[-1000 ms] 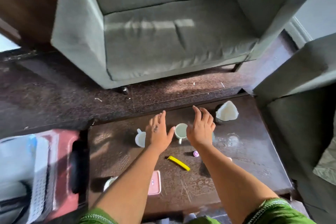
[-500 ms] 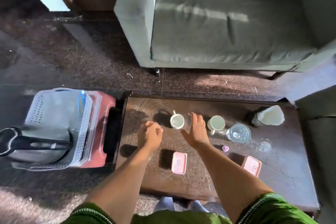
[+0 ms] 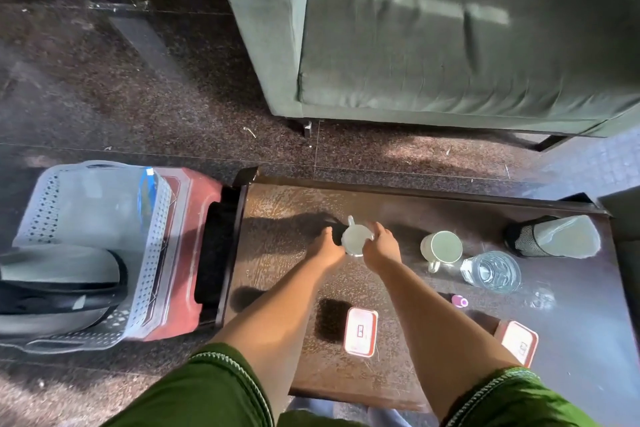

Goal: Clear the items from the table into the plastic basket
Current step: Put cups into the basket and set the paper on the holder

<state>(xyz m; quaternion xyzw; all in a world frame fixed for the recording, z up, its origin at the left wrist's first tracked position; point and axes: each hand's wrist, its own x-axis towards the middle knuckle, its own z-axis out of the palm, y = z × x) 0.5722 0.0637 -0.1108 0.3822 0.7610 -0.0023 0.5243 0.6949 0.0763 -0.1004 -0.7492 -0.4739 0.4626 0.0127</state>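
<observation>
A small white cup (image 3: 356, 240) stands on the dark wooden table (image 3: 284, 204) near its far left. My right hand (image 3: 381, 248) grips the cup's right rim. My left hand (image 3: 327, 250) presses against its left side with fingers curled and hidden. Also on the table are a second white cup (image 3: 441, 246), a clear glass (image 3: 491, 271), a tiny pink cap (image 3: 460, 302) and two pink-lidded boxes (image 3: 361, 331) (image 3: 517, 345). The pale perforated plastic basket (image 3: 157, 253) sits on a red stool (image 3: 194, 191) left of the table, with a kettle (image 3: 59, 284) in it.
A black mesh holder (image 3: 519, 237) with a white item in it lies at the table's far right. A grey-green sofa (image 3: 450, 45) stands beyond the table across a strip of dark speckled floor. Another seat edges in at the right.
My view has swung left and down, bringing the basket and stool into sight. Both hands moved forward and closed in on the left cup. The yellow item seen a second ago is out of sight.
</observation>
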